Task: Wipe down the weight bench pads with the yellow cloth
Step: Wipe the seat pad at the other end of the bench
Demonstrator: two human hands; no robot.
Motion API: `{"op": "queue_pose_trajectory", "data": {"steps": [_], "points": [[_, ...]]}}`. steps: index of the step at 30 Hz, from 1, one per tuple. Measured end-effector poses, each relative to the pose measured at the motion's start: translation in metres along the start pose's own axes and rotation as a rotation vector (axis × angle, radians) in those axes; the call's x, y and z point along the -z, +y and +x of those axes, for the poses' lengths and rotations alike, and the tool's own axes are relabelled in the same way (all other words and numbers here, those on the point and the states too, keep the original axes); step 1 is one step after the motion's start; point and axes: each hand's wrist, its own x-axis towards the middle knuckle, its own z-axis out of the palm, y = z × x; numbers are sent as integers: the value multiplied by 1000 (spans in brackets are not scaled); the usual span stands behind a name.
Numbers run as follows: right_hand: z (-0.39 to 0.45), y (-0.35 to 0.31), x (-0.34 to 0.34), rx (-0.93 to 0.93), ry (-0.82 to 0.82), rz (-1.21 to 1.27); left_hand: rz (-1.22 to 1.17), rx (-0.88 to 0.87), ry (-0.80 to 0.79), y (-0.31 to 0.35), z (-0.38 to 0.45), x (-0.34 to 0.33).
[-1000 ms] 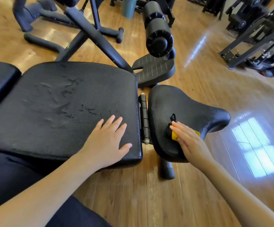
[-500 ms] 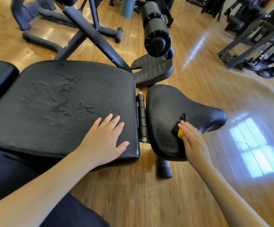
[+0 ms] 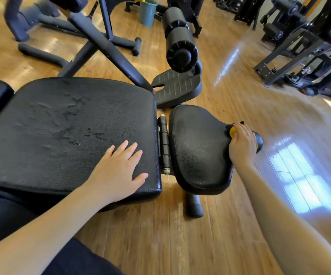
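The black weight bench has a large worn back pad (image 3: 61, 132) on the left and a smaller seat pad (image 3: 198, 147) on the right, joined by a metal hinge (image 3: 164, 143). My left hand (image 3: 119, 171) lies flat, fingers spread, on the near right corner of the large pad. My right hand (image 3: 242, 145) presses the yellow cloth (image 3: 233, 131) onto the narrow far-right tip of the seat pad. Only a small yellow patch of the cloth shows beyond my fingers.
A black foam roller (image 3: 180, 46) and a ribbed footplate (image 3: 177, 88) stand just beyond the seat pad. Another bench frame (image 3: 93, 42) crosses the wooden floor at the back left, near a teal bucket (image 3: 147, 11). Dark machines (image 3: 307, 46) fill the right back.
My right hand has slid the yellow cloth from the near middle of the seat pad out to its far-right tip. My left hand has stayed flat on the large pad.
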Motion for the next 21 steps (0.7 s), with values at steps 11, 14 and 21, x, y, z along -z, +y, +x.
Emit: {"op": "queue_pose_trajectory", "data": {"steps": [11, 14, 21], "points": [[-44, -11, 3, 360, -190, -16, -27, -16, 18, -3, -1, -4], [-7, 17, 8, 221, -94, 36, -3, -21, 15, -4, -1, -4], [30, -17, 7, -132, -99, -165, 4, -18, 9, -2, 1, -3]]}}
